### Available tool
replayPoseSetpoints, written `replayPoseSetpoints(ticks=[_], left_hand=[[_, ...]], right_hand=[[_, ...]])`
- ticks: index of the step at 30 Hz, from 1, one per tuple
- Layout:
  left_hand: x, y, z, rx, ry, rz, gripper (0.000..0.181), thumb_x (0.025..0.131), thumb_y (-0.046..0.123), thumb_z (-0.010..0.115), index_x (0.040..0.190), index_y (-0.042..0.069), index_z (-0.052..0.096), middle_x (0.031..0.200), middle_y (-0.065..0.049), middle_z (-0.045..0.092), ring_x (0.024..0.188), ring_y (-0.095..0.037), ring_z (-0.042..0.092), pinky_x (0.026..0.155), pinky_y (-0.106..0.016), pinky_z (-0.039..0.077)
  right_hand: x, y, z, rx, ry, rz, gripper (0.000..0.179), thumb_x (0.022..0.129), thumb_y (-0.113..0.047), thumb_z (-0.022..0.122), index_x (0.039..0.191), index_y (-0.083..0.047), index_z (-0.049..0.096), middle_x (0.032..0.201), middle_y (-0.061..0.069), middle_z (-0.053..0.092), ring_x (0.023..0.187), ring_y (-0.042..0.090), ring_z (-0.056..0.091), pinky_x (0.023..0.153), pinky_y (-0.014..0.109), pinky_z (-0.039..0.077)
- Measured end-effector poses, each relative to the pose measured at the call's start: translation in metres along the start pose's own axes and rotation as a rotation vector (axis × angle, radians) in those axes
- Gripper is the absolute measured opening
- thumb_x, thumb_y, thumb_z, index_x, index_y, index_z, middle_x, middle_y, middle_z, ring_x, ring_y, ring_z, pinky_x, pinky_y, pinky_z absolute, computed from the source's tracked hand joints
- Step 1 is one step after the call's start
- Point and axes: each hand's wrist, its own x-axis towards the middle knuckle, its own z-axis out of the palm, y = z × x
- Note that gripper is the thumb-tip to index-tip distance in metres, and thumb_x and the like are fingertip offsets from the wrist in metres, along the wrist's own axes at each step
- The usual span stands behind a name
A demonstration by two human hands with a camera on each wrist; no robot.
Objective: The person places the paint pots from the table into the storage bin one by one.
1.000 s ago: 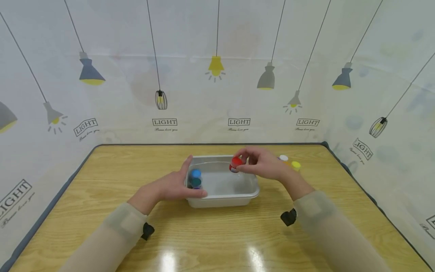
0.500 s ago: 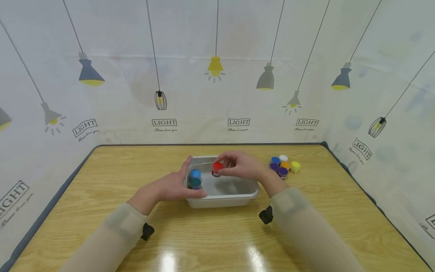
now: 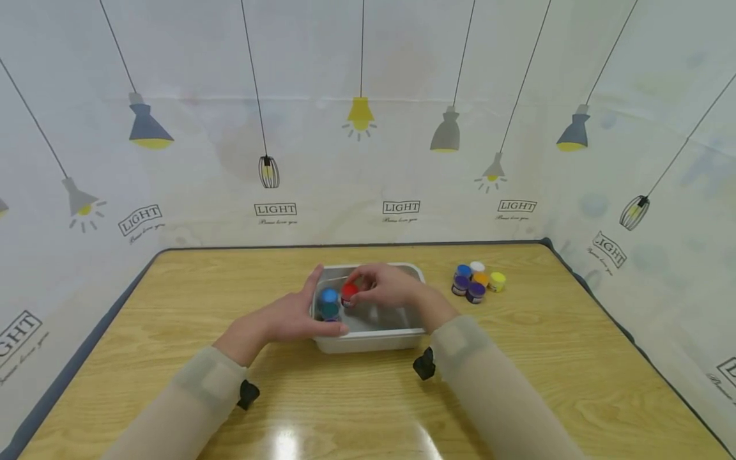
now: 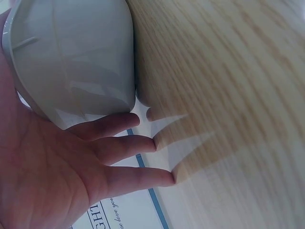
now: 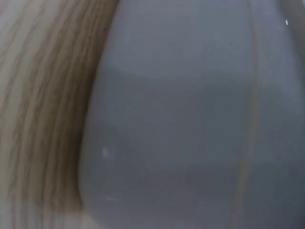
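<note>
My right hand (image 3: 391,287) pinches a small red-lidded paint jar (image 3: 349,294) between thumb and fingers, inside the white rectangular container (image 3: 374,343). Just left of it, a blue-lidded jar (image 3: 329,295) and a dark green-lidded jar (image 3: 329,310) stand in a row along the container's left end. My left hand (image 3: 282,317) rests against that end, thumb along the near rim. In the left wrist view its straight fingers (image 4: 138,179) reach down to the table beside the container wall (image 4: 95,52). Only the outer wall (image 5: 176,114) and some table show in the right wrist view.
Right of the container, several paint jars stand grouped on the wooden table (image 3: 345,396): a white-lidded jar (image 3: 476,266), a yellow-lidded jar (image 3: 497,281), an orange-lidded jar (image 3: 480,279), plus blue and purple ones. A lamp-printed backdrop (image 3: 322,128) rises behind the table edge.
My right hand has carried the red-lidded jar leftward and down inside the container, close to the blue-lidded jar. The left hand stays at the container's left end.
</note>
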Motion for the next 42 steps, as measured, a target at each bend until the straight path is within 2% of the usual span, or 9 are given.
replayPoseSetpoints(ticks=[6,14,21,33,42], left_hand=[[-0.001,0.0,0.001,0.0,-0.005,0.006,0.139,0.086,0.082,0.075,0.177,0.024,-0.014,0.167,-0.026,0.049,0.144,-0.041,0.058,0.123,-0.063,0.044],[-0.003,0.0,-0.001,0.003,0.005,0.012,0.14,0.087,0.081,0.074,0.176,0.022,-0.015,0.167,-0.028,0.048,0.145,-0.042,0.057,0.123,-0.063,0.043],[-0.001,0.0,0.0,0.013,0.002,0.0,0.14,0.087,0.082,0.074,0.176,0.023,-0.016,0.166,-0.03,0.048,0.145,-0.043,0.058,0.122,-0.063,0.044],[0.0,0.001,0.0,0.002,-0.003,-0.003,0.141,0.086,0.082,0.074,0.176,0.022,-0.016,0.167,-0.031,0.046,0.147,-0.044,0.055,0.123,-0.062,0.043],[0.0,0.002,0.0,0.0,-0.01,-0.01,0.141,0.086,0.083,0.073,0.176,0.022,-0.016,0.168,-0.03,0.045,0.148,-0.043,0.055,0.124,-0.063,0.043]], right_hand=[[0.004,0.005,0.009,0.007,-0.015,0.023,0.033,0.104,-0.027,0.079,0.135,-0.022,0.073,0.104,-0.001,0.073,0.08,0.016,0.067,0.074,0.031,0.058],[0.005,0.0,0.015,-0.011,-0.02,0.071,0.031,0.105,-0.026,0.077,0.135,-0.023,0.071,0.111,-0.001,0.072,0.078,0.016,0.068,0.075,0.033,0.058],[0.003,0.0,0.016,0.016,-0.011,0.084,0.039,0.108,-0.028,0.072,0.147,-0.028,0.067,0.122,-0.003,0.074,0.08,0.017,0.071,0.075,0.033,0.06],[0.002,0.002,0.018,0.047,-0.004,0.069,0.036,0.111,-0.023,0.067,0.147,-0.027,0.067,0.108,0.001,0.075,0.074,0.018,0.069,0.069,0.03,0.058],[0.001,0.001,0.017,0.081,-0.005,0.076,0.036,0.112,-0.017,0.065,0.147,-0.025,0.067,0.114,0.003,0.077,0.074,0.021,0.071,0.068,0.03,0.059]])
